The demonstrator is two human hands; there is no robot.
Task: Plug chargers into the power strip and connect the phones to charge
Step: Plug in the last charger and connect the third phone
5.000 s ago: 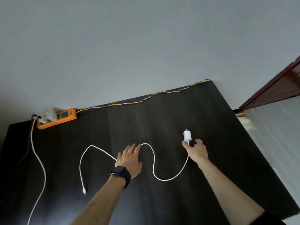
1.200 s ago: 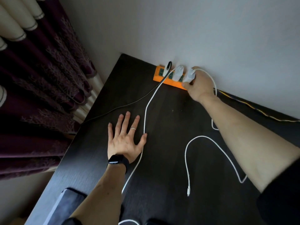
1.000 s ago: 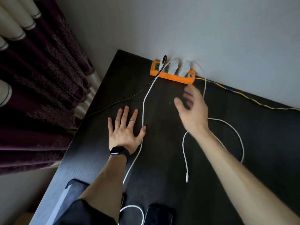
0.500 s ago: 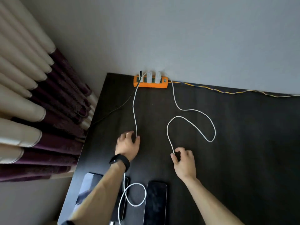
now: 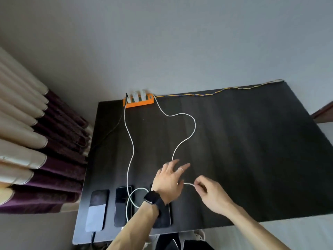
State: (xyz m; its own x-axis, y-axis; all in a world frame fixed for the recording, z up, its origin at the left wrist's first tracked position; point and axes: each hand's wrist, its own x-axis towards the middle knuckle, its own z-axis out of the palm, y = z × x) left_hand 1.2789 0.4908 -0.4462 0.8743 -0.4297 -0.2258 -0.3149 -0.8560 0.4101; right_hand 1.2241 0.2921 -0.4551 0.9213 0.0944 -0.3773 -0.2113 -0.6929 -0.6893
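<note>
Orange power strip [image 5: 141,104] sits right at the back edge of the table [image 5: 252,159], up against the wall, with two white chargers [image 5: 143,94] plugged in. Any print on it is way too small to read. The right hand [image 5: 212,195] pinches the loose end of a white cable [image 5: 195,125]. The left hand [image 5: 168,179] has its fingers spread, gripping nothing. Three phones [image 5: 123,204] line the near edge, one half under the left forearm. A wide stretch of dark tabletop runs right of the hands.
</note>
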